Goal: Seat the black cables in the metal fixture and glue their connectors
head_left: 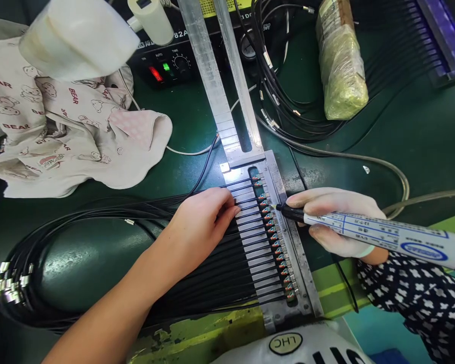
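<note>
My left hand [205,222] lies palm down on a row of several black cables [212,273], fingers together and pressing them near a metal fixture [288,212]. The cables end in small coloured wire tips [275,237] lined up in the fixture's slot. My right hand [337,220], in a thin glove, grips a white marker pen [379,235]. Its black tip [282,208] touches the fixture beside the upper wire ends.
A cloth printed with bears [72,136] lies at the left. A black control box [170,65] with red and green lights stands at the back. Coiled black cables [288,101] and a wrapped bundle [341,65] sit behind the fixture. A metal rail [220,86] runs away from me.
</note>
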Demonstrator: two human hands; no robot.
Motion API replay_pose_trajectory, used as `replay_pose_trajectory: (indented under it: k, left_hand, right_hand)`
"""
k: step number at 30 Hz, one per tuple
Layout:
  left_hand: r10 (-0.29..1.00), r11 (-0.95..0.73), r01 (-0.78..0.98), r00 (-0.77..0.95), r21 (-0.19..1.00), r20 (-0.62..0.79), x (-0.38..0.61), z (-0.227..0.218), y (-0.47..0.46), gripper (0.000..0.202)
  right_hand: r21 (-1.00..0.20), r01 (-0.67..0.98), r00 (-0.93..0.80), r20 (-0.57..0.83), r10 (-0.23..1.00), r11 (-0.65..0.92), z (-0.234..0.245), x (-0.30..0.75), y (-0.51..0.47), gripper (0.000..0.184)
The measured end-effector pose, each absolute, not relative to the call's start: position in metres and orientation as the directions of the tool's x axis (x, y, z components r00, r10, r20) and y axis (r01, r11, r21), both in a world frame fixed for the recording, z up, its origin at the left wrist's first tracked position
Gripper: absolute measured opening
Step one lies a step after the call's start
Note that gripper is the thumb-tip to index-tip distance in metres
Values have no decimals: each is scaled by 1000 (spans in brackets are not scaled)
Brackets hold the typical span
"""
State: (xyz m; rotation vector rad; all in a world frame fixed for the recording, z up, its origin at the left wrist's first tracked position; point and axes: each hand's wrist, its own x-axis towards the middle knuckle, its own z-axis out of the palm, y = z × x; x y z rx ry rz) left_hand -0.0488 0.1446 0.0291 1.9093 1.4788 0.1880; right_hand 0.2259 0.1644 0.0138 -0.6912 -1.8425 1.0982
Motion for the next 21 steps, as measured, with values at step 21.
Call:
replay_pose_trajectory:
  k: [21]
  left_hand:
    - [900,-122,792,342,598,-269,-49,28,144,18]
  right_hand:
    - [-897,45,-462,372,805,440,11,226,165,34]
